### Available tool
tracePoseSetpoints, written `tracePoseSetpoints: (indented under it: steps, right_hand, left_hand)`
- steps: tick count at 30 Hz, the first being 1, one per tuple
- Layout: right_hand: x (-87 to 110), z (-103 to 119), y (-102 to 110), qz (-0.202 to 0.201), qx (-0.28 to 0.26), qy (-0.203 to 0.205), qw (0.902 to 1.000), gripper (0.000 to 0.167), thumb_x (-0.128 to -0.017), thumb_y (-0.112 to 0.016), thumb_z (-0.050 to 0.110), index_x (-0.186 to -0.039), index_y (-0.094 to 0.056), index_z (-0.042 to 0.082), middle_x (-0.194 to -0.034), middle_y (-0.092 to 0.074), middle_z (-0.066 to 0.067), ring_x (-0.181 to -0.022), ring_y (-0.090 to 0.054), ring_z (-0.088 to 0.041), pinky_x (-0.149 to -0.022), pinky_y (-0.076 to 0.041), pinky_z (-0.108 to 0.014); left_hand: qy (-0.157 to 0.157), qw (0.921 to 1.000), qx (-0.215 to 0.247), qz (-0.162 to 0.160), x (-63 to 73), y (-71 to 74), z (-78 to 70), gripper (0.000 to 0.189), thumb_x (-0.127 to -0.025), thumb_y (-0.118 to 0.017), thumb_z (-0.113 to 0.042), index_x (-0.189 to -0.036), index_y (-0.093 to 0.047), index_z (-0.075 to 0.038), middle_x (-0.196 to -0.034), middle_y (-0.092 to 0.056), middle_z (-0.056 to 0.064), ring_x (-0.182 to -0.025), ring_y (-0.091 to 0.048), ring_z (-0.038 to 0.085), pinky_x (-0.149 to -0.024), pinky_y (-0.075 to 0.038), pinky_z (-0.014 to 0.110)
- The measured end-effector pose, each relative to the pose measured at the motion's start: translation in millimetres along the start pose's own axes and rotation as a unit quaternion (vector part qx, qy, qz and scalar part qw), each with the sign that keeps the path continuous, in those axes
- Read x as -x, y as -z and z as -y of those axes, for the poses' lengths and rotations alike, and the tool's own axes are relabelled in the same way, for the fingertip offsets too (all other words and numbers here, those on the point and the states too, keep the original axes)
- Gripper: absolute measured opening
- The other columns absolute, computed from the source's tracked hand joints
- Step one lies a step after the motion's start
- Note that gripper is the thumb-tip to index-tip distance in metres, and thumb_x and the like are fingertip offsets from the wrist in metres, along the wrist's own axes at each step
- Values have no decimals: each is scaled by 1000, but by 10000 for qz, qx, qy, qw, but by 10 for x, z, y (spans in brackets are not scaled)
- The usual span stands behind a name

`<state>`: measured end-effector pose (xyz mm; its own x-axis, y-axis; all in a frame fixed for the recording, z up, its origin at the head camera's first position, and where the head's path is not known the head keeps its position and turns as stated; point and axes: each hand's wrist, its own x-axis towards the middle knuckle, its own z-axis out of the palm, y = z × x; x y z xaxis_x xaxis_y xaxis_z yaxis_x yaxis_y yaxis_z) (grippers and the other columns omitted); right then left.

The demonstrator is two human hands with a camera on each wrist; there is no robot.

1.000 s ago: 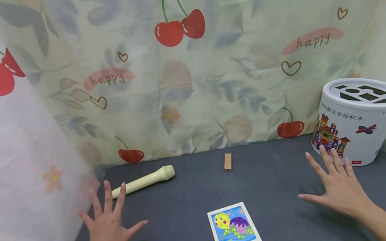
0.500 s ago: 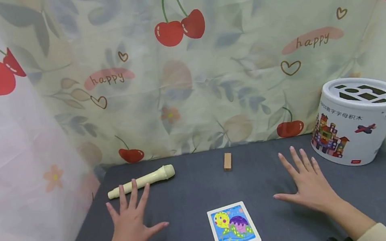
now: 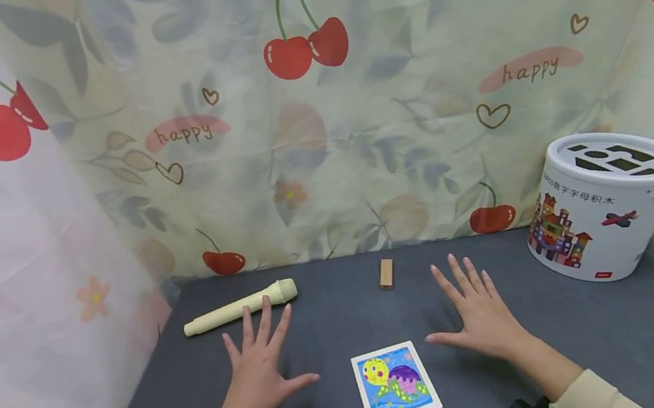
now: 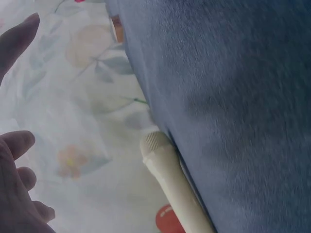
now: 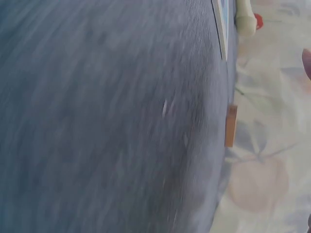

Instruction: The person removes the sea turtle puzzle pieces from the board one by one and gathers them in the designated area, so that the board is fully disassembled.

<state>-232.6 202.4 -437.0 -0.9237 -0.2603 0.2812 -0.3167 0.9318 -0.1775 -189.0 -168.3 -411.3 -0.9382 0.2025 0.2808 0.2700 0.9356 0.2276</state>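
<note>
Both hands hover over the dark table with fingers spread, holding nothing. The left hand [image 3: 259, 377] is in front of a cream toy microphone [image 3: 238, 309], its fingertips overlapping the microphone in the head view. On the other side, the right hand [image 3: 484, 321] is up and to the right of a white-framed picture card [image 3: 397, 385] with a cartoon turtle on it. The card lies flat between the hands. Farther back stands a small wooden block [image 3: 386, 274]. In the left wrist view the microphone [image 4: 170, 177] shows apart from the left fingers.
A white bucket [image 3: 603, 209] with shaped holes in its lid stands at the back right. Cherry-printed cloth [image 3: 322, 163] hangs behind the table and along its left side. The dark table surface [image 3: 331, 327] stretches between the objects.
Both hands have moved inward, the left one to the right and the right one to the left. The microphone, block, card and bucket have stayed in place.
</note>
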Motion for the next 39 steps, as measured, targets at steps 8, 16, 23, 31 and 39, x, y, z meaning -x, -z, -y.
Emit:
tracePoseSetpoints:
  steps: [8,16,23,31,39]
  right_hand:
    - [-83,261,-99,-37,-394,151,9991,113,-64,-61,76,-151,-11,25,-157,-5,-17,-141,-7,-45,-108,-12,-64]
    - [-167,521,-155,510,-1344,102,9896,113,-65,-65,72,-151,-14,19,-157,-1,-16,-143,-3,-41,-110,-14,-62]
    - [-224,701,-219,905,-2241,-65,9703,108,-67,-72,60,-150,-18,17,-158,-2,-15,-144,0,-38,-107,-18,-65]
    - [-240,851,-247,1183,-2787,-148,9529,107,-69,-79,42,-149,-18,7,-155,-14,-19,-142,-10,-40,-106,-22,-63]
    - [-249,861,-291,1431,-2795,491,9481,72,-72,-79,34,-128,-53,-4,-128,-52,-20,-117,-50,-39,-96,-41,-54]
  left_hand:
    - [172,9953,790,541,-53,-109,-175,116,-59,-79,-58,-150,-16,-27,-158,-2,10,-142,-2,45,-93,-21,77]
    - [462,9663,1775,1804,-65,-284,-421,110,-61,-82,-51,-148,-26,-14,-156,-9,19,-139,-8,50,-96,-24,73]
    - [332,9430,2057,2594,-105,-424,-548,107,-64,-81,-48,-146,-28,-3,-152,-15,28,-138,-19,47,-102,-27,65]
    - [327,9309,1941,3078,-75,-516,-644,108,-66,-80,-47,-144,-27,4,-150,-22,29,-139,-21,43,-106,-28,59]
    - [-34,9356,1719,3083,-72,-553,-686,103,-66,-80,-46,-142,-32,4,-149,-27,25,-140,-22,41,-108,-25,58]
